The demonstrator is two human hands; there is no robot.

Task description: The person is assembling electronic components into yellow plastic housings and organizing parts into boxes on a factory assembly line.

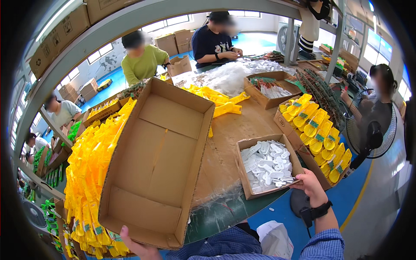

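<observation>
A long, shallow cardboard box is tilted up in front of me, its bare inside turned toward me. My left hand grips this box at its lower left edge, thumb along the outside, the other fingers mostly hidden beneath. At the table's near edge sits a smaller open carton full of loose white plastic pieces. The fingers of my right hand are closed on its right front corner, thumb up by the rim.
Yellow plastic parts are heaped on the left. On the right are a carton of yellow parts with green boards, bundled wires and a black fan. Another carton stands farther back. Several people work around the table.
</observation>
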